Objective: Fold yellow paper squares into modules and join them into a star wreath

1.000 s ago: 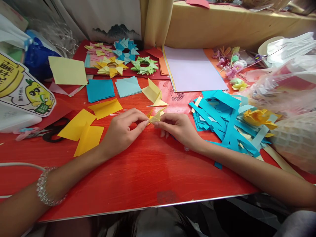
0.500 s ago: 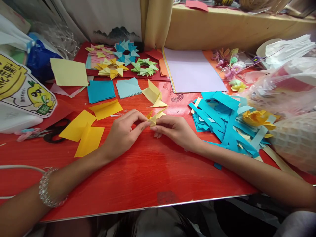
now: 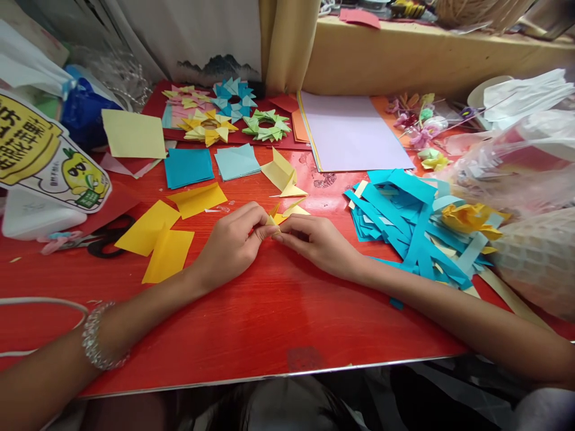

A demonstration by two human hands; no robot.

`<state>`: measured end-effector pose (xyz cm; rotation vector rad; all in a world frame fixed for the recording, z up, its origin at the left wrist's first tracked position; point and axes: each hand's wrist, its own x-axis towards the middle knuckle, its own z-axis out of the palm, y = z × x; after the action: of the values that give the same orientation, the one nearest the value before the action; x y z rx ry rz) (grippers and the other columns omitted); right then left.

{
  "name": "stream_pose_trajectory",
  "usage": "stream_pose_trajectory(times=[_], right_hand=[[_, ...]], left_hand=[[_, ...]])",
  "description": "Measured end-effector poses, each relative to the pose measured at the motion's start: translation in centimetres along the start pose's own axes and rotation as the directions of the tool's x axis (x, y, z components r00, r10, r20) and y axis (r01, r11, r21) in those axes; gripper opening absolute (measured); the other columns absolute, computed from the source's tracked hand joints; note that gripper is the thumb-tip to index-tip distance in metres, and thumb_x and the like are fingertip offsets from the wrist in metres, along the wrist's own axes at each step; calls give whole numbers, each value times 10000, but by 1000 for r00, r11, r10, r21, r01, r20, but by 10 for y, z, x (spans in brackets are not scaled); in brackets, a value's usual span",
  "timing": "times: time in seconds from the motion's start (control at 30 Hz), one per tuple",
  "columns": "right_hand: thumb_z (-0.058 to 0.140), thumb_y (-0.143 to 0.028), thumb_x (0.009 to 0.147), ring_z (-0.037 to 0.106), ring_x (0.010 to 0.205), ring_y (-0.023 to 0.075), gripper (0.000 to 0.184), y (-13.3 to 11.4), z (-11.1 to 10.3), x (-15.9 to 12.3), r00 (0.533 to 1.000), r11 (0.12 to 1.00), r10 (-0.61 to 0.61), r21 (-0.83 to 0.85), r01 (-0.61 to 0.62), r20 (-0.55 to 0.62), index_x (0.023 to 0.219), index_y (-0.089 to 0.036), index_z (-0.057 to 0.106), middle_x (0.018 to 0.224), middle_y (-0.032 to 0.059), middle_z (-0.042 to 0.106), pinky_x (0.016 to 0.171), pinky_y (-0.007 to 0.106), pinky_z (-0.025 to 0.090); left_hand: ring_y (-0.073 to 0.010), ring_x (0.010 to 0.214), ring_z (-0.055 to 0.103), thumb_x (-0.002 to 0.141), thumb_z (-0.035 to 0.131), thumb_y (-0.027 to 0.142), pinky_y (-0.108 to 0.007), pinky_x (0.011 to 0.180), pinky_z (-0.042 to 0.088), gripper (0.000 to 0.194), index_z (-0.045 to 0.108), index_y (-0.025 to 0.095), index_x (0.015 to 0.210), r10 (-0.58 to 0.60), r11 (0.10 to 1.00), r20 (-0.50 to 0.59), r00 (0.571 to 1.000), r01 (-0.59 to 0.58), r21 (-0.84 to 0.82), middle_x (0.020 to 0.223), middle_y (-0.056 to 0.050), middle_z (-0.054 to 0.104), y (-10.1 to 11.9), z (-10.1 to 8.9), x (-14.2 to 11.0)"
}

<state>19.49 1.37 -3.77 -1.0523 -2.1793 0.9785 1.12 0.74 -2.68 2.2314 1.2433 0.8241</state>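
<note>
Left hand [image 3: 234, 238], right hand [image 3: 320, 244], both pinching folded yellow paper [image 3: 272, 221], red table [image 3: 265, 317] beneath

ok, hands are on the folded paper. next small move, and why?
I'd probably press its crease firmly with the right hand. The left hand pinches the pale yellow folded paper, steadying it, and the right fingertips are right up against it. The fingers cover most of it, so I can't tell how sharp the crease is.
</note>
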Motion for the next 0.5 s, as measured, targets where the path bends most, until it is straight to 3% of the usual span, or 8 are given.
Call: stream_pose_trajectory(times=[0.2, 0.33, 0.5], right_hand=[[500, -200, 888, 439, 620, 99, 187, -1, 1, 0, 994, 992, -108, -61, 110, 35, 719, -138, 555, 672, 10, 531, 580, 217, 331], [494, -233, 892, 424, 602, 99, 212, -2, 2, 0, 993, 993, -104, -41, 107, 62, 699, -151, 528, 649, -1, 514, 570, 220, 322], [477, -242, 900, 426, 605, 95, 225, -2, 1, 2, 991, 995, -98, -18, 101, 94, 695, -153, 506, 663, -2, 523, 580, 218, 331]], left_hand=[[-120, 687, 490, 875, 528, 283, -244, 610, 367, 198, 520, 184, 704, -18, 998, 2, 1000, 18, -61, 719, 11, 546, 4, 0, 0], [-115, 651, 465, 877, 519, 246, -250, 594, 347, 212, 520, 189, 673, -20, 997, -25, 999, 18, -71, 683, 24, 535, 4, -1, 0], [-124, 624, 475, 862, 534, 291, -271, 617, 364, 287, 540, 185, 596, -168, 964, -37, 985, 157, -215, 623, 27, 537, 2, -4, 0]])
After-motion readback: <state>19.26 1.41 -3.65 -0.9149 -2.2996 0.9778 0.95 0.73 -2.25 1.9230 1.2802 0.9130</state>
